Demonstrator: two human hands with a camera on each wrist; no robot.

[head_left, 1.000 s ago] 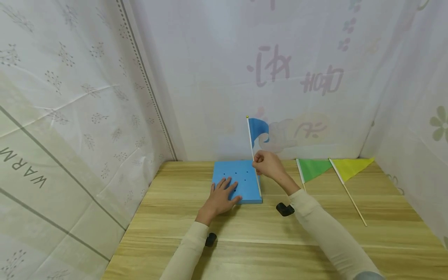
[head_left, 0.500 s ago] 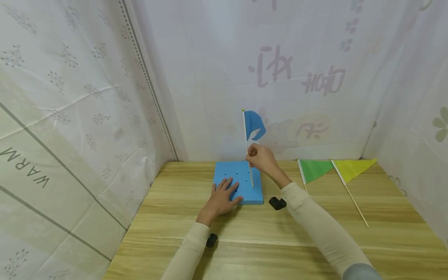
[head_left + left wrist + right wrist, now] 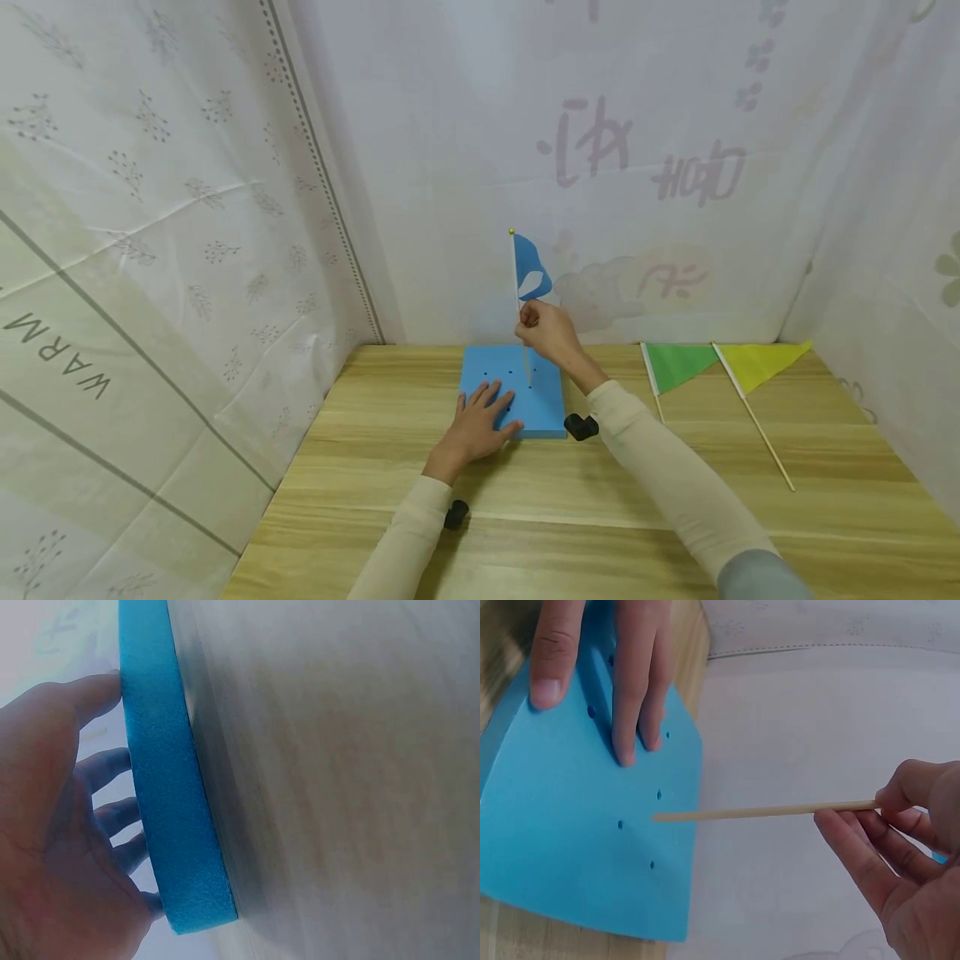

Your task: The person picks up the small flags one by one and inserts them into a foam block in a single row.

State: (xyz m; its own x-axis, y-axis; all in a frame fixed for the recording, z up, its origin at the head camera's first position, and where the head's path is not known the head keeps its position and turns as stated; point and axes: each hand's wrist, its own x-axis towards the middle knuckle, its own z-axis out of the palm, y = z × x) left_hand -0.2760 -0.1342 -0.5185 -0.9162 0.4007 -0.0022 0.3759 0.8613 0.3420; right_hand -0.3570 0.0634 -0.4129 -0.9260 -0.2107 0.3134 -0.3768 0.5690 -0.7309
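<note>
Two hands worked: your left hand (image 3: 480, 419) pressed flat on the blue foam block (image 3: 536, 402); your right hand (image 3: 543, 329) pinched the blue flag (image 3: 528, 271) upright, its stick tip at a hole.

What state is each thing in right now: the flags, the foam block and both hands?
Blue flag: upright, stick tip at the block's top, near a hole.
Foam block: flat on the table, holes showing.
Left hand: flat, pressing on the block.
Right hand: pinching the blue flag's stick.
Green flag: lying on the table.
Yellow flag: lying on the table.

Wooden table (image 3: 675, 533); white printed sheets (image 3: 150, 208) enclose three sides.
</note>
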